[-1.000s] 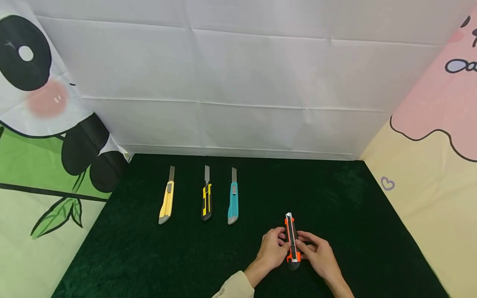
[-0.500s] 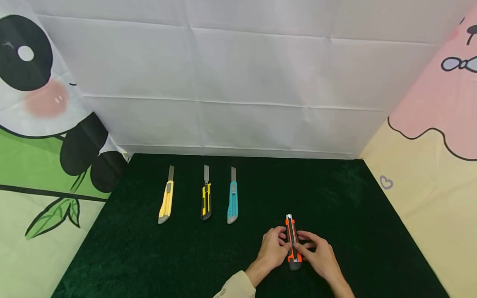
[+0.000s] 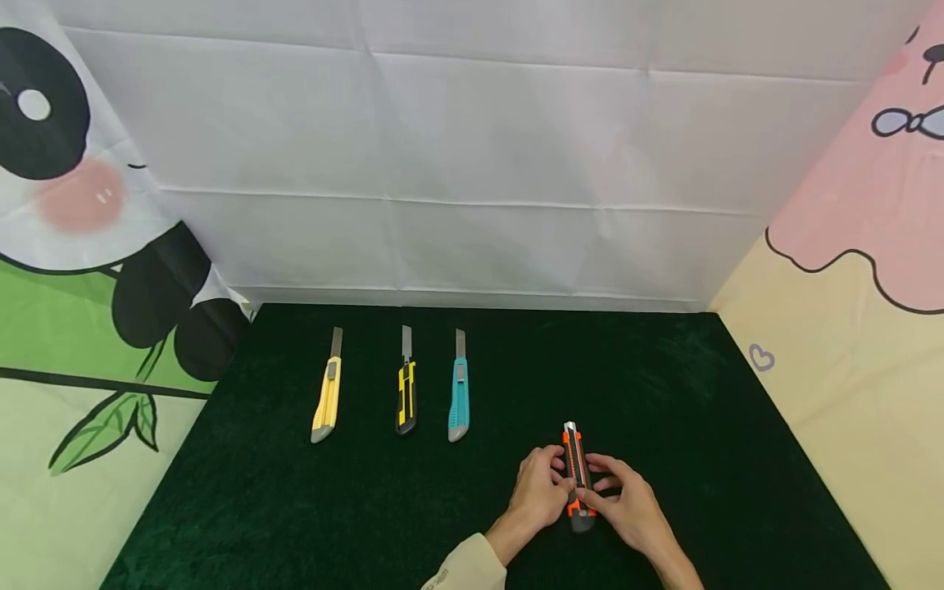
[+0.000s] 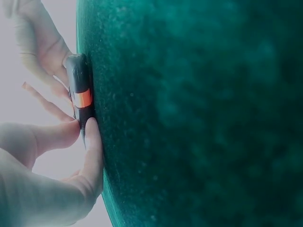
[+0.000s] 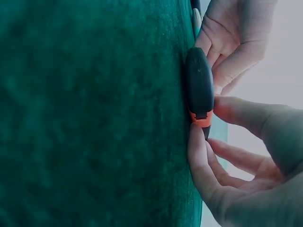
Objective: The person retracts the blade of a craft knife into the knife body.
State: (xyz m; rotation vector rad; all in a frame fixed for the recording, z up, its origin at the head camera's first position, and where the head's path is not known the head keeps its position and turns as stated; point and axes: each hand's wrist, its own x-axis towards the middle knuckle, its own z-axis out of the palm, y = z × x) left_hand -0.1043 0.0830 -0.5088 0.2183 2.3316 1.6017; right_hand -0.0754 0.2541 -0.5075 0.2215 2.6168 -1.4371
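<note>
An orange and black utility knife [image 3: 576,459] lies on the dark green cloth, its silver nose pointing away and no long blade showing. My left hand [image 3: 540,489] pinches its left side, with the thumb [image 4: 64,135] and a finger close together at the body in the left wrist view. From the right, my right hand [image 3: 627,501] holds it too. The right thumb [image 3: 590,496] lies over the top face near the rear, and the fingers are along the side. In the right wrist view the rounded black butt [image 5: 200,80] faces the camera.
Further left, three more utility knives lie in a row with blades out: pale yellow [image 3: 328,400], black and yellow [image 3: 406,399], and teal [image 3: 459,400]. A white sheet [image 3: 487,164] hangs behind the green cloth [image 3: 258,508]; printed cartoon sheets flank it.
My right thumb has slid along the orange and black utility knife toward its rear end. The left hand keeps its grip, and the other knives stay put.
</note>
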